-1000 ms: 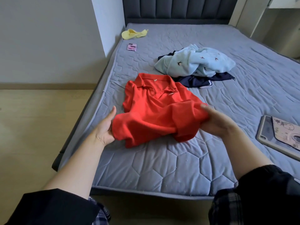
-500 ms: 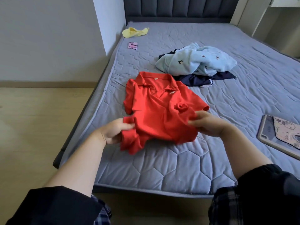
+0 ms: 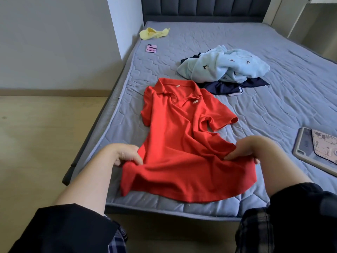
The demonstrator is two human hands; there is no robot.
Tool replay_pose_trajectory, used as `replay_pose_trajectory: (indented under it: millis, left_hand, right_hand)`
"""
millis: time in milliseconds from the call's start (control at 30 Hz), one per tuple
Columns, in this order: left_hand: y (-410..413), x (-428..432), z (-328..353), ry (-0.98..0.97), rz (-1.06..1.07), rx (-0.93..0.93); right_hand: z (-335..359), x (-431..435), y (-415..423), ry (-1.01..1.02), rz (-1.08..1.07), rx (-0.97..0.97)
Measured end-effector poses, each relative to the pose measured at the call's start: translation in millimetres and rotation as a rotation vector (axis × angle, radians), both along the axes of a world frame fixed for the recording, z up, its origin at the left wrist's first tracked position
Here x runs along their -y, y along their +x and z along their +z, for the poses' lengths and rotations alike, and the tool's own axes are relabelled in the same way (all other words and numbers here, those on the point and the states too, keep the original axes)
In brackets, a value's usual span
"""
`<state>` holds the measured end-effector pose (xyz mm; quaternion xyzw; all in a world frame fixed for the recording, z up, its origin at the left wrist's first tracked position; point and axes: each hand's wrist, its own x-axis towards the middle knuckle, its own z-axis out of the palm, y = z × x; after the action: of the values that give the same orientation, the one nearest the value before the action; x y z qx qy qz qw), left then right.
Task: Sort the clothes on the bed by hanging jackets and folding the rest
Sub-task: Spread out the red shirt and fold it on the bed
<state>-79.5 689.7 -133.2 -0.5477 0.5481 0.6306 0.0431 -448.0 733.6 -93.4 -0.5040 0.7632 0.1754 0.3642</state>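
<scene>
On the left, a pale wood floor (image 3: 36, 143) meets a grey wall (image 3: 54, 42). Next to them stands a bed (image 3: 273, 110) with a grey quilted cover and a dark padded headboard (image 3: 200, 8) at the far end. Far back on the bed's left side sit a yellow cloth (image 3: 154, 33) and, a bit nearer, a pink phone (image 3: 151, 48). Past the middle, a light blue top (image 3: 224, 65) with little dark birds is bunched up on a dark blue piece of clothing (image 3: 233, 86). At the right edge lies a tablet (image 3: 310, 150) in a grey case

The red polo shirt (image 3: 182, 143) lies on the near left part of the bed, front side up. It is bright red, with a collar and short sleeves. It is spread out but wrinkled; the right sleeve sticks out to the side. Its long way runs from near to far, leaning a little left at the far end. The collar points to the headboard and the bottom hem points to the person, close to the bed's near edge

The left hand (image 3: 120, 152) pinches the shirt's left side low down, fingers curled on the cloth. The right hand (image 3: 255, 148) grips the right side at about the same height, with cloth bunched under its fingers
</scene>
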Motion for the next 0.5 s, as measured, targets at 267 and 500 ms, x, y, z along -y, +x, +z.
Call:
replay_pose_trajectory:
  millis: [267, 500]
  left_hand:
    - [-14.7, 13.2, -11.0, -0.205, 0.302, 0.135]
    - [-3.1, 31.0, -21.4, -0.545, 0.227, 0.667]
  right_hand:
    - [-6.3, 4.7, 7.0, -0.043, -0.368, 0.683]
    - [-8.7, -3.8, -1.2, 0.003, 0.066, -0.237]
